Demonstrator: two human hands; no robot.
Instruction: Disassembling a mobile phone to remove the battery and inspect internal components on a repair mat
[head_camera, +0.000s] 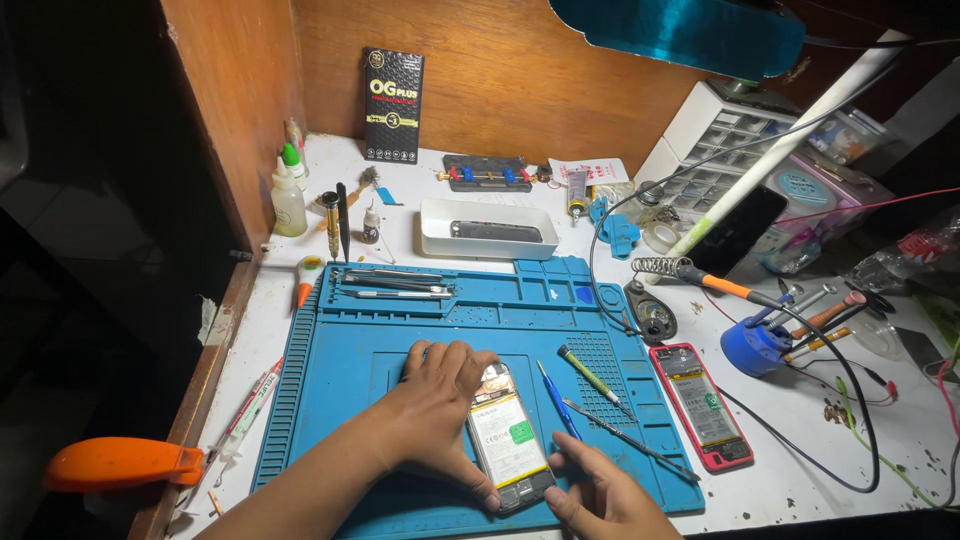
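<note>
A: How is the opened phone (510, 438) lying?

B: It's lying flat on the blue rubbery mat (330, 360), back off, its long axis running from near the person up and slightly left.

A: And the hands?

B: The left hand (435, 405) is clamping its left edge, fingers curled over the top and thumb at the bottom corner. The right hand (600, 495) is resting at the lower right corner, fingertips bent; I cannot tell whether it is pinching anything.

A: What's lying close by?

B: A blue pen-like tool (556, 398), a green-tipped screwdriver (590, 376) and thin metal tweezers (628, 440) are lying just right of it; a second phone (702, 406) in a red case is sitting past the mat's edge.
</note>
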